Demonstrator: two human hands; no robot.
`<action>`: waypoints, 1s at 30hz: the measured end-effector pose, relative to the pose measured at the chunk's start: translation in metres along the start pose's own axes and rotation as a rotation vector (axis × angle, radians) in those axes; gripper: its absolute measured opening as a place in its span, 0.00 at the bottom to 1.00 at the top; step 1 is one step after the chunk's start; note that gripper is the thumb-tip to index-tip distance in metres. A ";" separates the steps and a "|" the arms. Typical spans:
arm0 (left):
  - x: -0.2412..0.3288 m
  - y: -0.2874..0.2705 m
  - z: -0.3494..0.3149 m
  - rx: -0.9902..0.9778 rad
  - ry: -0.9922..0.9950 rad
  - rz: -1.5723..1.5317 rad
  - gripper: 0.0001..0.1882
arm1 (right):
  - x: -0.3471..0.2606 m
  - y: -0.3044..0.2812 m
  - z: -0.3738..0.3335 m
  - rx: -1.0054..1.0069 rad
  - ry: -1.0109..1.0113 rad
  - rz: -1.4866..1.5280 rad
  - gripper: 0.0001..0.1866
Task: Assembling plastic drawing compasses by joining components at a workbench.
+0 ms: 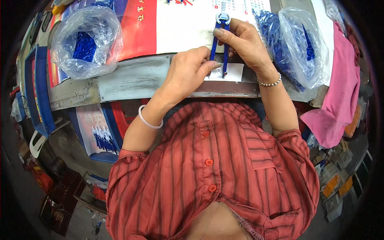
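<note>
A drawing compass with a white round head and two blue legs [215,47] stands slightly spread over the table's near edge, its head pointing away from me. My left hand [188,68] pinches the lower part of its left leg between thumb and fingers. Higher up, just below the head, my right hand [246,42] grips the legs with thumb and fingertips. Under the leg tips lies a small white piece [235,73] at the table edge. The fingers partly hide the legs.
Clear plastic bags of blue parts stand at left [106,48] and right [286,52]. A red and white printed sheet [134,34] covers the tabletop. Below the edge at left, a blue tray [107,156] holds several blue-and-white pieces. Pink cloth [334,100] hangs at right.
</note>
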State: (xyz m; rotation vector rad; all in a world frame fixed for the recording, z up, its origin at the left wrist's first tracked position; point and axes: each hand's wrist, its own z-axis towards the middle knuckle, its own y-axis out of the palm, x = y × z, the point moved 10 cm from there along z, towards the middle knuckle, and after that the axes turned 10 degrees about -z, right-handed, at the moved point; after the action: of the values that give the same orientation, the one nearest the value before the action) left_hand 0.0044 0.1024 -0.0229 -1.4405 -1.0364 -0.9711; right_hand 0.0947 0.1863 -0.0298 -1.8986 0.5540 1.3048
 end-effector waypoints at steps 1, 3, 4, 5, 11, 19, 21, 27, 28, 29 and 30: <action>0.000 0.000 0.000 0.000 0.004 0.008 0.11 | 0.003 0.001 0.000 -0.023 0.012 0.005 0.17; 0.000 0.000 0.000 0.001 0.008 0.016 0.11 | 0.005 0.004 0.000 -0.047 0.025 0.011 0.17; -0.001 0.001 0.000 0.001 0.001 -0.003 0.11 | 0.006 0.004 0.000 -0.046 0.032 0.020 0.18; -0.003 0.001 0.000 0.002 -0.005 -0.022 0.11 | 0.006 0.005 0.000 -0.045 0.038 0.030 0.18; -0.005 0.003 0.000 -0.019 0.023 0.030 0.08 | -0.002 0.004 -0.001 -0.026 -0.005 0.040 0.22; -0.001 0.001 -0.001 0.008 0.035 -0.002 0.11 | -0.002 0.004 -0.002 -0.017 -0.015 0.011 0.21; 0.001 0.000 -0.001 0.011 0.055 0.017 0.11 | -0.003 0.004 -0.002 -0.015 -0.022 0.006 0.21; 0.005 0.000 -0.002 0.016 0.083 0.049 0.11 | -0.006 0.003 -0.003 0.004 -0.034 0.003 0.20; 0.007 -0.001 -0.002 0.025 0.098 0.038 0.11 | -0.005 0.003 -0.003 0.007 -0.034 0.006 0.20; 0.009 -0.002 -0.002 0.034 0.113 0.028 0.11 | -0.005 0.003 -0.004 0.011 -0.033 0.009 0.19; 0.008 -0.002 -0.002 0.034 0.114 0.028 0.11 | -0.004 0.003 -0.004 0.011 -0.034 0.009 0.19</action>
State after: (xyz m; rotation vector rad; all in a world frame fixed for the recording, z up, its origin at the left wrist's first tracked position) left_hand 0.0051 0.1008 -0.0140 -1.3523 -0.9432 -0.9988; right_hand 0.0933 0.1812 -0.0258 -1.8634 0.5521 1.3346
